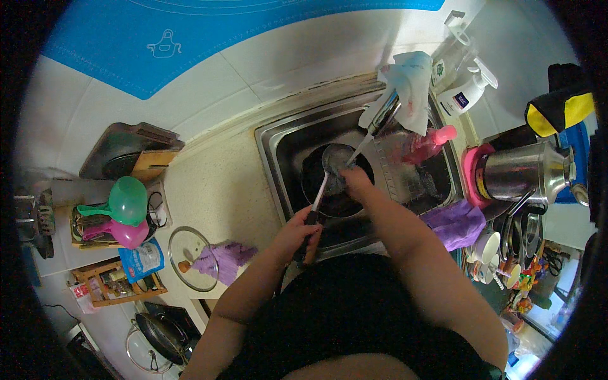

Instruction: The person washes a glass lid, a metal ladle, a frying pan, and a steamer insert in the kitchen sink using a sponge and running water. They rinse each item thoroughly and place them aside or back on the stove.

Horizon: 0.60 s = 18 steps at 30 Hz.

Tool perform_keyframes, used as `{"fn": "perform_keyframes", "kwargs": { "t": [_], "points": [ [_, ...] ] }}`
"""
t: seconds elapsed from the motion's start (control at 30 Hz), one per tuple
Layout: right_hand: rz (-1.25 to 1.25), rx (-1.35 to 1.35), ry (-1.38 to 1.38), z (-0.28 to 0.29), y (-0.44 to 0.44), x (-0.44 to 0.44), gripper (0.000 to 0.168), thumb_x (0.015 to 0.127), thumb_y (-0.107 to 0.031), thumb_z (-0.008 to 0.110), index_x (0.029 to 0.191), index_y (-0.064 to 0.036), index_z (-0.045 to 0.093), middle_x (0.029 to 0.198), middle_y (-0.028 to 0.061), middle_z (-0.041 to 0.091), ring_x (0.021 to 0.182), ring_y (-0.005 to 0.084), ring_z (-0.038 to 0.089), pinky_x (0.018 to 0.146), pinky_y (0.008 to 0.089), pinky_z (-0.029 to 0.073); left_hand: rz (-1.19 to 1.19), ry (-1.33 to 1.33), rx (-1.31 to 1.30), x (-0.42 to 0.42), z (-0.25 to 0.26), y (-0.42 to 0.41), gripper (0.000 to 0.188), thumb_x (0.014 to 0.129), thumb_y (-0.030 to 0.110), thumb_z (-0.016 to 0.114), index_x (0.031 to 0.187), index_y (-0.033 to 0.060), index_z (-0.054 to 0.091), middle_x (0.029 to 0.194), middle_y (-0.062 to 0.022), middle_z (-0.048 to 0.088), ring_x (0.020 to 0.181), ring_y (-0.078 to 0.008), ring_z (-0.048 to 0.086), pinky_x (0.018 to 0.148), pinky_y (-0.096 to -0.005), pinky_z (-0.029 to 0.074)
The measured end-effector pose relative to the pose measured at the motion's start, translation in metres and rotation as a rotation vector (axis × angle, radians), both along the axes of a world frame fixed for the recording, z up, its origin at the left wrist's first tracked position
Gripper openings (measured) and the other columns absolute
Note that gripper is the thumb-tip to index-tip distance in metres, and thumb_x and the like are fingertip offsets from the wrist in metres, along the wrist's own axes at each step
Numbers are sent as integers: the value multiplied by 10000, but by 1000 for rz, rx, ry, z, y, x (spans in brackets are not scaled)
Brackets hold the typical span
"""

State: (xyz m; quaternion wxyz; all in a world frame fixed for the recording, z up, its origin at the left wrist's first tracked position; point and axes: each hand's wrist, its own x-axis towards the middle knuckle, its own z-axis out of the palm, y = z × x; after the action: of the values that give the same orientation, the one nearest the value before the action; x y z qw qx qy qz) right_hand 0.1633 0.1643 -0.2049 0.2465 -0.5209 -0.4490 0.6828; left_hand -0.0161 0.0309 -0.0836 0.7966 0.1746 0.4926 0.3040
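Note:
My left hand [304, 236] grips the black handle of a metal ladle [335, 159] over the sink. The ladle's round head lies under a stream of water from the chrome faucet [385, 113]. My right hand [355, 182] is at the ladle's head, its fingers blurred in the water, so whether they grip it is not plain. Below both hands, a dark round pan [313, 183] sits in the stainless steel sink [280, 202]. A cloth [412, 85] with faint coloured marks hangs over the faucet.
Right of the faucet stand a pink bottle [422, 146] and a white spray bottle [468, 92]. A purple cloth [456, 224] lies at the sink's right edge, near a steel pot [515, 173]. On the left counter, a glass lid [178, 237] rests near another purple cloth [232, 259].

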Motion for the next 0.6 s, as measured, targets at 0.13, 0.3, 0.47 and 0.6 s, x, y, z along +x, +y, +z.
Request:
{"fn": "perform_keyframes", "kwargs": {
  "t": [0.13,0.3,0.47,0.6],
  "points": [
    [199,209,-510,-11,32,14,251,810,-101,534,1050,-47,584,909,183,634,875,337,600,763,404,468,-120,254,63,-7,2,-3,527,811,2,490,1310,118,367,920,-55,547,648,-117,516,524,-248,428],
    [514,525,-726,9,46,10,306,769,-75,547,1073,-79,578,968,173,624,947,338,579,808,406,454,-248,658,640,-22,-37,-7,480,816,33,484,1286,56,388,1068,-145,579,923,-267,586,800,-334,465],
    [687,1042,-565,16,35,-4,163,754,-70,523,883,-71,621,905,158,612,954,349,565,819,427,459,-386,908,532,-16,-23,10,528,802,67,521,1302,45,352,1170,-225,524,1069,-381,514,905,-405,415],
    [827,963,-438,30,14,-16,174,720,-73,558,884,-81,618,929,145,597,920,349,568,816,419,458,-429,1001,421,-9,-15,19,583,781,59,571,1311,28,332,1188,-243,512,1124,-370,488,941,-390,393]
  ]
}}
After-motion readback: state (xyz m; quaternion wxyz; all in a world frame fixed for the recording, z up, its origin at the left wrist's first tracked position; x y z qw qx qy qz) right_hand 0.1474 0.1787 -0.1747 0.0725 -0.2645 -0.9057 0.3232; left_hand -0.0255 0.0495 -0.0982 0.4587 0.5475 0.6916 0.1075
